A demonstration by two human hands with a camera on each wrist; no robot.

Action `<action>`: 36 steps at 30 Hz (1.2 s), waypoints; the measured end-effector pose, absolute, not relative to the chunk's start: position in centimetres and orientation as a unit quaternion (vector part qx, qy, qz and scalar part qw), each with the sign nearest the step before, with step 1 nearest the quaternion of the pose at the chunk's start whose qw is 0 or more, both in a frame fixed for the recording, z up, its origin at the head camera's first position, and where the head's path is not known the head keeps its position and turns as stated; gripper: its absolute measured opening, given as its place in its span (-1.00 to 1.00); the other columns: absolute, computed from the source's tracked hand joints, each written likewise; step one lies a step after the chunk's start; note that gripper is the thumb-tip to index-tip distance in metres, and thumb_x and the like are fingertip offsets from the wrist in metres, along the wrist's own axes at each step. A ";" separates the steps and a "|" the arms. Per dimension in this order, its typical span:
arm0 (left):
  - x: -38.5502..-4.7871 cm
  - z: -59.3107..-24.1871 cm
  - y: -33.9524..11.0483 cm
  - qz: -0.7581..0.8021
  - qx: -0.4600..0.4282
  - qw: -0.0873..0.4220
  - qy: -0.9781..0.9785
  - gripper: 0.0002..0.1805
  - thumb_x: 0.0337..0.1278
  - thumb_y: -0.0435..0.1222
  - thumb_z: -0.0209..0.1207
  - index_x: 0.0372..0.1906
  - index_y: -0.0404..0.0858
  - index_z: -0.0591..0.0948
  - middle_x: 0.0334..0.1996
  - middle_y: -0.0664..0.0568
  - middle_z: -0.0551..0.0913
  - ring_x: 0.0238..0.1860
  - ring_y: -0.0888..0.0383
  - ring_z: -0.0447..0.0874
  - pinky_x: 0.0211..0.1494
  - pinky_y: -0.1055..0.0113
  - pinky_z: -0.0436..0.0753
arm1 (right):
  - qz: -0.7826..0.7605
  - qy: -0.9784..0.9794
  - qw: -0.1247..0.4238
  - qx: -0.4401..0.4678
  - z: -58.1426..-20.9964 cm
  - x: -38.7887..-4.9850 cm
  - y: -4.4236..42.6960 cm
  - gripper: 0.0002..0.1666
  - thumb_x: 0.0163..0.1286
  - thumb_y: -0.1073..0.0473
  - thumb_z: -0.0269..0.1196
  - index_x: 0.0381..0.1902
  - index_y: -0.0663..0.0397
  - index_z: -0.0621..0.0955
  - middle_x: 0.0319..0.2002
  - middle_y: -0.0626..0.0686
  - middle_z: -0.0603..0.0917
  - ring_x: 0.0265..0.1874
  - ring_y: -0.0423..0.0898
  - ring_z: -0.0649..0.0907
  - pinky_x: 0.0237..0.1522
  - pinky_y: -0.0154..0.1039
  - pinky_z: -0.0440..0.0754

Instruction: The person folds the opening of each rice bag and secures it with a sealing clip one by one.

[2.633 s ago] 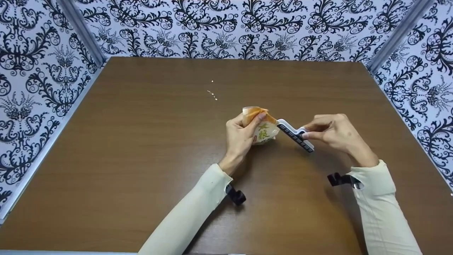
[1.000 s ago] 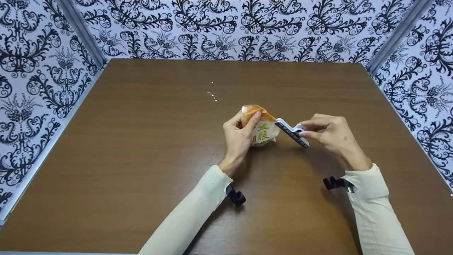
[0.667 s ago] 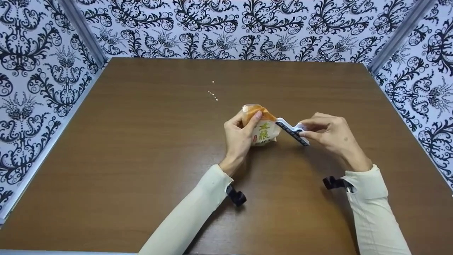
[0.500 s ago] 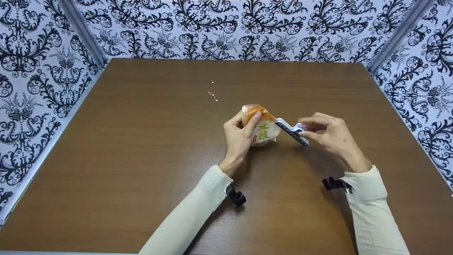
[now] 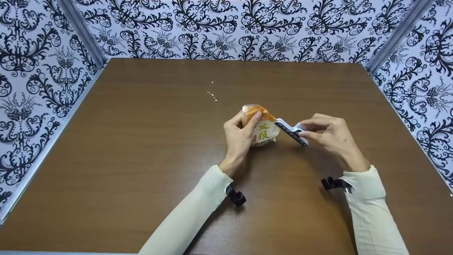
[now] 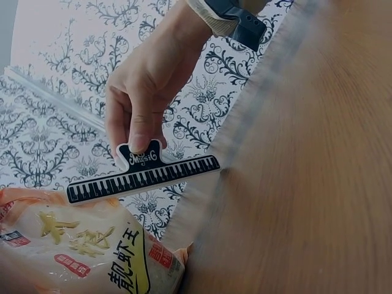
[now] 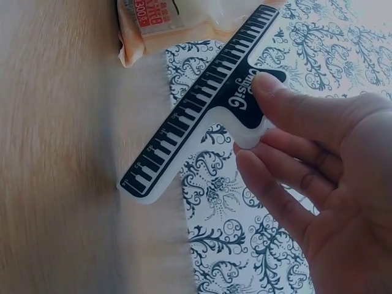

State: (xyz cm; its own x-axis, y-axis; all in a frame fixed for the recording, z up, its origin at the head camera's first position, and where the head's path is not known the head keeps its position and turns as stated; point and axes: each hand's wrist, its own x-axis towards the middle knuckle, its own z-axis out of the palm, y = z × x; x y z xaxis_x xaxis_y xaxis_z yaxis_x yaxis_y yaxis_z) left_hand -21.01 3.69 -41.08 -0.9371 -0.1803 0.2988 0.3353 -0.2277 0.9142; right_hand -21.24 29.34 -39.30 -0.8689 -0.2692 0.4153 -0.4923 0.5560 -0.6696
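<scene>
A food bag (image 5: 264, 134) with an orange top and printed characters is gripped near its top by my left hand (image 5: 238, 136), thumb lying over the orange part. My right hand (image 5: 327, 136) pinches the handle of a black-and-white clip (image 7: 202, 104) patterned like piano keys. In the head view the clip (image 5: 292, 132) slants down to the right, its upper end at the bag's right edge. The left wrist view shows the clip (image 6: 144, 177) just above the bag (image 6: 86, 245); how firmly its end touches or holds the bag I cannot tell.
Small white crumbs (image 5: 212, 95) lie on the brown wooden table (image 5: 141, 152) beyond the left hand. Walls with black scroll patterns (image 5: 226, 32) stand at the back and both sides. Black wrist cameras (image 5: 236, 197) hang from the cuffs.
Since the oldest frame, my right hand and the clip have shifted slightly left, and my left hand with the bag has moved a little left too. Over the last second both hands are almost still.
</scene>
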 end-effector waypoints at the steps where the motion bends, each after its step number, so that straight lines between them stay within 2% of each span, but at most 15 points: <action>1: -21.0 -41.1 3.7 -0.781 -0.065 0.165 -0.599 -0.82 0.26 -0.35 0.39 -0.15 -0.41 0.78 -0.27 -0.13 0.83 -0.32 0.25 0.77 -0.20 0.31 0.75 | 0.419 -0.871 0.135 0.218 -39.3 -21.2 29.3 -0.71 0.13 0.38 0.57 -0.17 0.02 0.85 -0.37 0.05 0.77 -0.36 -0.39 0.71 -0.26 -0.57 0.67; 9: -21.0 -41.0 3.7 -0.782 -0.063 0.163 -0.598 -0.82 0.26 -0.36 0.39 -0.14 -0.42 0.77 -0.26 -0.15 0.83 -0.31 0.25 0.77 -0.19 0.28 0.77 | 0.428 -0.867 0.143 0.210 -39.4 -21.2 29.2 -0.69 0.11 0.38 0.58 -0.17 0.02 0.86 -0.37 0.06 0.79 -0.41 -0.37 0.68 -0.33 -0.56 0.65; 36: -21.0 -41.1 3.8 -0.779 -0.067 0.170 -0.600 -0.83 0.27 -0.36 0.39 -0.15 -0.40 0.79 -0.26 -0.15 0.84 -0.32 0.27 0.77 -0.23 0.35 0.73 | 0.453 -0.855 0.141 0.210 -39.4 -21.2 28.6 -0.68 0.10 0.44 0.57 -0.16 0.10 0.85 -0.35 0.12 0.78 -0.39 -0.37 0.70 -0.30 -0.54 0.68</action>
State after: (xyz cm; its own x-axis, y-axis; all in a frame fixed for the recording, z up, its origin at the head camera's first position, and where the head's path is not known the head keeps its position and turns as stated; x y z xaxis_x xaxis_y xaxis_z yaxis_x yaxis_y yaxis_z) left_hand -21.00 3.83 -41.13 -0.9336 -0.1841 0.3074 0.3442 -0.2223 0.9122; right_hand -21.18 28.60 -39.42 -0.8716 -0.2317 0.4321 -0.4876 0.5013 -0.7148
